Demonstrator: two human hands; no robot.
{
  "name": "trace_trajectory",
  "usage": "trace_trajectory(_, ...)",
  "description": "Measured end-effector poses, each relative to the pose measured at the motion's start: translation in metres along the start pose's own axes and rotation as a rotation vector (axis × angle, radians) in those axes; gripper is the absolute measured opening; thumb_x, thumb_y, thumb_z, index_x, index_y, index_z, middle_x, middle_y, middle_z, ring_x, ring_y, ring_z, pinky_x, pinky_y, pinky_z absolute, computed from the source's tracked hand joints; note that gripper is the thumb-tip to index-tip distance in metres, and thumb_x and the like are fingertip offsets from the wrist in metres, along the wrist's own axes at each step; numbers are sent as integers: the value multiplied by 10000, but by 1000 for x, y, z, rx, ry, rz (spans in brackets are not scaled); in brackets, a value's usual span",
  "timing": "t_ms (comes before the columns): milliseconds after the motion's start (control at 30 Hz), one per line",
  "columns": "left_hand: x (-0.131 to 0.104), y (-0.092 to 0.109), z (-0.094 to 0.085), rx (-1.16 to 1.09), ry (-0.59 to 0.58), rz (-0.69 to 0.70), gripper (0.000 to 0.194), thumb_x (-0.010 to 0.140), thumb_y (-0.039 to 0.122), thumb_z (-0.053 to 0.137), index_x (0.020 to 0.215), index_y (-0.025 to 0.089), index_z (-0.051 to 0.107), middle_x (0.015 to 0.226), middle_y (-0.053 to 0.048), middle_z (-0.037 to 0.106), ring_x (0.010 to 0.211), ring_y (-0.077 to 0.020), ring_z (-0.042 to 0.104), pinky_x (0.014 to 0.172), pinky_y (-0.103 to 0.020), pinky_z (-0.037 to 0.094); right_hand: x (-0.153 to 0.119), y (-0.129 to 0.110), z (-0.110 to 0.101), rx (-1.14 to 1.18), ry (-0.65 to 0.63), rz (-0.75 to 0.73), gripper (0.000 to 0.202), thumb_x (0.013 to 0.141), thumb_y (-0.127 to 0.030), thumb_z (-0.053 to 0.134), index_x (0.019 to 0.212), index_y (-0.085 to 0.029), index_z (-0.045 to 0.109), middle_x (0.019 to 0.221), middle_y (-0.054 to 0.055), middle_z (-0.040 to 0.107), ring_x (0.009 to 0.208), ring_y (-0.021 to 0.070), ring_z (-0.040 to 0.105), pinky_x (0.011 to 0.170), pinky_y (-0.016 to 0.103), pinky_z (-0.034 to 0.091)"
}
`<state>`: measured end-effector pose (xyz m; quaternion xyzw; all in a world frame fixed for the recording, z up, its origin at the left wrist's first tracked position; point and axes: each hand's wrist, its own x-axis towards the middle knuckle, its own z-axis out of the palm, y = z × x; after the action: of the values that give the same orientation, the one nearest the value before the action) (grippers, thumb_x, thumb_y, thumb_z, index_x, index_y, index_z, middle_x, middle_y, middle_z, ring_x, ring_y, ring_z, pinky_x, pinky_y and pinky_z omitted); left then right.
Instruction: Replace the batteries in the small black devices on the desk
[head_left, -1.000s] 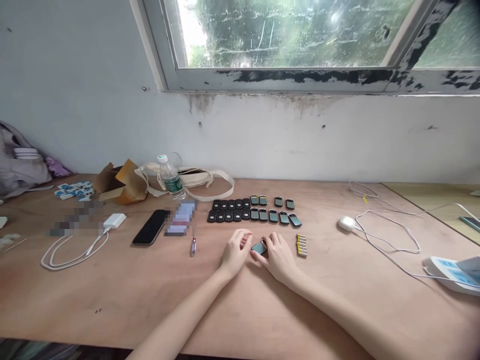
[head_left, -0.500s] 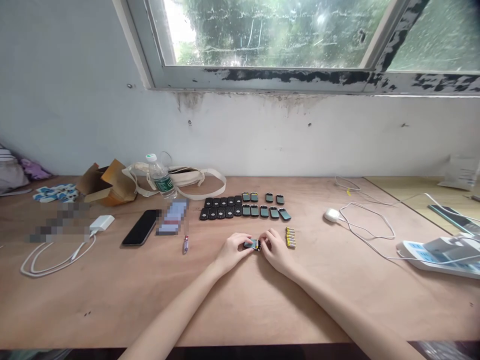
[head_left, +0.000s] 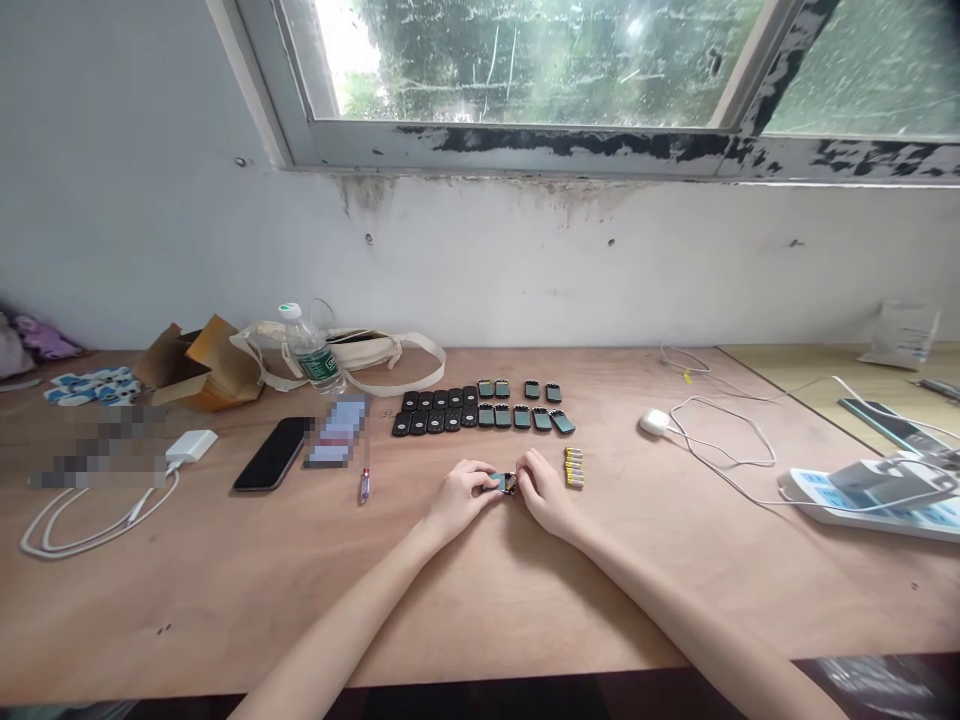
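Note:
My left hand (head_left: 460,496) is closed around the left end of a small dark device (head_left: 492,482) with a green face, low over the table. My right hand (head_left: 545,485) pinches at the device's right end, where a small yellow-banded battery (head_left: 512,483) sits tilted against my fingertips. My fingers hide part of both. Several small yellow and silver batteries (head_left: 574,468) lie in a column just right of that hand. Beyond my hands, several similar devices with green faces up (head_left: 522,417) are laid out in rows, beside several black covers (head_left: 436,421).
On the left are a black phone (head_left: 273,455), a small screwdriver (head_left: 364,486), a white charger (head_left: 192,446) with cable, an open cardboard box (head_left: 210,375), a water bottle (head_left: 319,362) and a pale bag (head_left: 367,348). A power strip (head_left: 817,496) and white cables lie right.
The battery at the device's right end has gone from lying straight across to tilted, with my right fingertips at it. The whole view has shifted slightly.

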<state>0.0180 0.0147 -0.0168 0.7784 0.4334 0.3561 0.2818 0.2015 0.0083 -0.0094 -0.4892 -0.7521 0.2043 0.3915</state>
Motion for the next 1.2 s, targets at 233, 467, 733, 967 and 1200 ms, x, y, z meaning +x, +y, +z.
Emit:
trace_trajectory(233, 0, 2, -2, 19, 2, 4, 92, 788, 287, 668, 752, 214, 713, 998, -58, 681, 967, -213, 588, 847, -330, 476, -5, 12, 1, 154, -25, 128, 166, 797, -326, 594, 739, -201, 502, 640, -26, 511, 562, 121, 456, 509, 239, 365)
trace_trajectory(467, -1, 1, -3, 42, 18, 14, 111, 804, 306, 649, 800, 216, 713, 999, -58, 680, 968, -216, 582, 852, -342, 473, -31, 18, -20, 13, -52, 33, 144, 871, -339, 540, 859, -224, 627, 799, 25, 571, 650, 146, 525, 594, 282, 454)
trace_trajectory(733, -2, -3, -1, 83, 34, 35, 88, 802, 292, 646, 790, 218, 692, 998, -46, 674, 941, -205, 579, 799, -320, 481, -59, 31, -51, -278, 54, -103, 181, 928, -259, 442, 869, -236, 611, 869, 58, 603, 847, 209, 529, 726, 348, 486)
trace_trajectory(967, -1, -2, -1, 68, 25, 0, 105, 799, 307, 647, 762, 215, 682, 1006, -43, 677, 940, -201, 579, 773, -307, 480, -55, 43, -59, -363, 137, -77, 189, 916, -318, 452, 838, -241, 607, 866, 60, 590, 836, 214, 537, 695, 338, 499)
trace_trajectory(1200, 0, 1, -3, 73, 23, 10, 112, 801, 319, 644, 815, 217, 688, 1005, -44, 678, 945, -209, 576, 825, -339, 470, -58, 43, -60, -331, 152, 22, 119, 887, -319, 486, 894, -265, 592, 907, 72, 574, 868, 247, 531, 724, 395, 503)
